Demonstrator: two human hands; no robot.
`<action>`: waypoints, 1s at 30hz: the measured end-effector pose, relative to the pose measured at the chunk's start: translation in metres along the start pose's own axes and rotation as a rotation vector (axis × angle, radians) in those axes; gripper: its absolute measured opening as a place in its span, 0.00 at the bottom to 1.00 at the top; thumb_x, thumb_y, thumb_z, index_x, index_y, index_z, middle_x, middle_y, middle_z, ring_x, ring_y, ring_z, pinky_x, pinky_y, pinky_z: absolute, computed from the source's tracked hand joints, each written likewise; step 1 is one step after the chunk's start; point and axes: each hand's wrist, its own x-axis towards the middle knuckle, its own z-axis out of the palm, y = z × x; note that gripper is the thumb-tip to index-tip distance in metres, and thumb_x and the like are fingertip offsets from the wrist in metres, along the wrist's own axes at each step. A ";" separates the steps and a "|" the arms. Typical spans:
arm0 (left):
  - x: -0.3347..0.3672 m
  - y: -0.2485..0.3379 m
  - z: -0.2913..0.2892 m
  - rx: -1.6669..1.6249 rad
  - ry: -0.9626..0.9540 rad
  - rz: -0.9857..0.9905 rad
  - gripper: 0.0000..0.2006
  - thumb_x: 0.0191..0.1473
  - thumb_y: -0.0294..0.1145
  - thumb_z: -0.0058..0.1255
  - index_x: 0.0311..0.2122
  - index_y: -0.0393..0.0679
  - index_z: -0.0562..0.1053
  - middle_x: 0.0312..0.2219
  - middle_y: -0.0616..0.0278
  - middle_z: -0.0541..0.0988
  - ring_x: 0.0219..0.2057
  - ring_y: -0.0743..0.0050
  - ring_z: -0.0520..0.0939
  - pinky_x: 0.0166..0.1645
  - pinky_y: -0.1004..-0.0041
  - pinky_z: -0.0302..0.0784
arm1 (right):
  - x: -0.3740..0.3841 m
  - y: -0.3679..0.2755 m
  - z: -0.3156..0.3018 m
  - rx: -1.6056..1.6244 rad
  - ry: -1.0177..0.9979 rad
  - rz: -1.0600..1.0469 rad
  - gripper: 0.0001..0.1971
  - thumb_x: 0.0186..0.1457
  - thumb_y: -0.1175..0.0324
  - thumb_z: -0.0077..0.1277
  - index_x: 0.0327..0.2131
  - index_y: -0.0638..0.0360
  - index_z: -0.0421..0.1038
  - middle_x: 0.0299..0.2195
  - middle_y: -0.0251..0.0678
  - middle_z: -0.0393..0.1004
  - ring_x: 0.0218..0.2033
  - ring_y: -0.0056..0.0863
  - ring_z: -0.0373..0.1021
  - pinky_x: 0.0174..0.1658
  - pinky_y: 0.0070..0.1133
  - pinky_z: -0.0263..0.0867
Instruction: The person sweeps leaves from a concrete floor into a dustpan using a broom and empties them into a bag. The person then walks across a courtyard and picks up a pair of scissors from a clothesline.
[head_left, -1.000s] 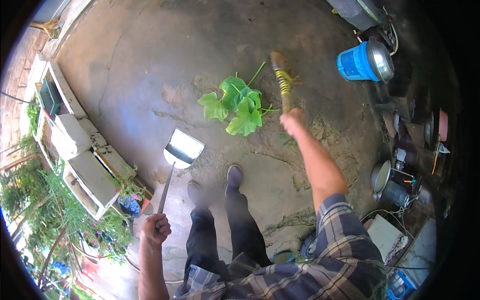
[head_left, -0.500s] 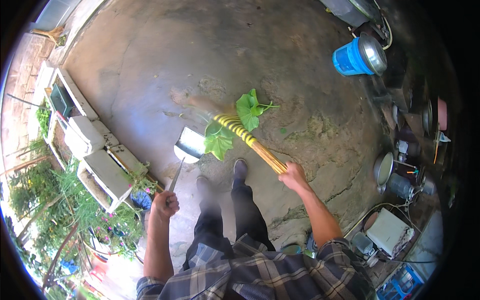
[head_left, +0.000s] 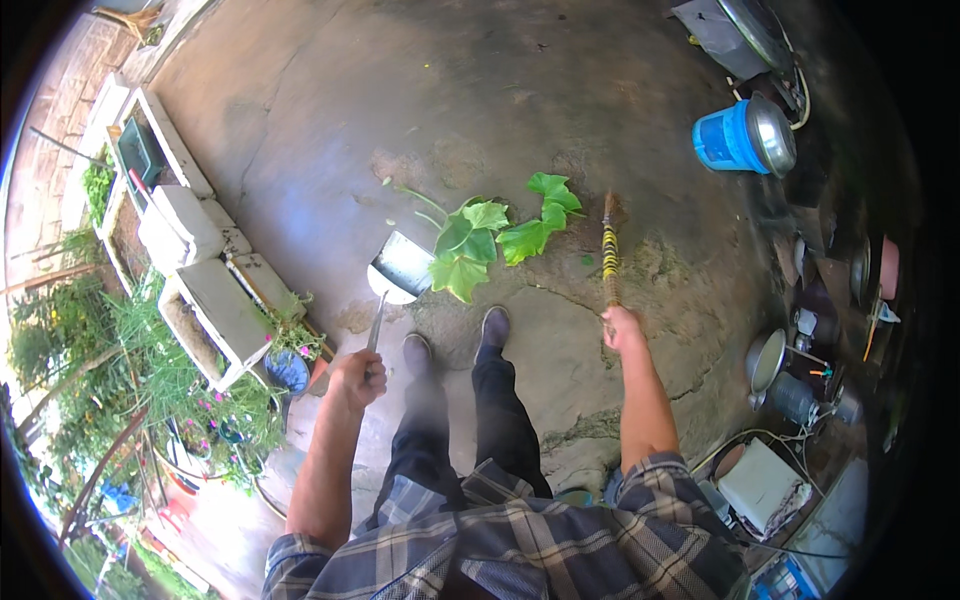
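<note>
My left hand (head_left: 358, 379) is closed round the long handle of a metal dustpan (head_left: 400, 266), whose white-and-silver pan rests on the floor ahead of my feet. My right hand (head_left: 622, 329) grips a short straw broom (head_left: 610, 250) bound with yellow and black bands; its bristles point away from me over the floor. Between the two tools lie large green leaves. One cluster of leaves (head_left: 465, 245) overlaps the right side of the dustpan, its stems reaching to the far left. Another pair of leaves (head_left: 540, 220) lies just right of it, apart from the broom.
White planter boxes (head_left: 215, 320) and flowering plants (head_left: 200, 410) line the left side. At right stand a blue bucket (head_left: 725, 140) with a metal basin on it, a pan (head_left: 768, 360) and a white box (head_left: 762, 480). Cracked, uneven concrete floor (head_left: 400, 100) spreads ahead.
The broom has swung from over the leaves out to the right, now pointing nearly straight ahead. More of the leaves shows beside the dustpan. My left hand still holds the dustpan.
</note>
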 end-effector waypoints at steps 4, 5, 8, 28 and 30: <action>0.011 0.003 -0.017 -0.048 -0.069 -0.009 0.07 0.51 0.27 0.44 0.23 0.45 0.62 0.15 0.67 0.63 0.11 0.75 0.61 0.16 0.71 0.52 | -0.017 0.035 0.110 -0.041 -0.058 -0.088 0.12 0.39 0.79 0.55 0.21 0.54 0.60 0.12 0.26 0.59 0.09 0.21 0.58 0.09 0.23 0.52; 0.013 0.002 -0.018 -0.058 -0.050 -0.002 0.07 0.51 0.27 0.44 0.24 0.45 0.62 0.15 0.66 0.64 0.11 0.75 0.61 0.16 0.71 0.53 | -0.029 0.053 0.135 -0.097 -0.083 -0.134 0.12 0.39 0.79 0.55 0.20 0.54 0.60 0.12 0.26 0.59 0.09 0.21 0.59 0.09 0.24 0.52; 0.015 0.002 -0.013 -0.037 -0.026 0.027 0.06 0.51 0.27 0.45 0.24 0.44 0.63 0.15 0.65 0.64 0.11 0.75 0.62 0.15 0.71 0.53 | -0.057 0.118 0.179 -0.365 -0.121 -0.354 0.06 0.38 0.75 0.57 0.18 0.60 0.68 0.12 0.34 0.67 0.11 0.31 0.67 0.12 0.31 0.60; -0.002 -0.025 -0.029 -0.272 0.034 0.029 0.11 0.51 0.30 0.42 0.19 0.51 0.58 0.13 0.71 0.59 0.11 0.79 0.54 0.17 0.75 0.47 | -0.214 0.002 0.227 -1.400 -0.087 -1.029 0.11 0.46 0.70 0.51 0.33 0.67 0.73 0.29 0.57 0.76 0.32 0.55 0.74 0.38 0.42 0.69; 0.003 -0.029 -0.036 -0.363 -0.065 0.039 0.09 0.53 0.31 0.42 0.22 0.49 0.62 0.14 0.69 0.62 0.12 0.75 0.58 0.17 0.74 0.52 | -0.213 -0.030 0.268 -1.369 -0.097 -1.067 0.10 0.45 0.72 0.50 0.31 0.68 0.75 0.31 0.59 0.76 0.33 0.54 0.75 0.38 0.43 0.70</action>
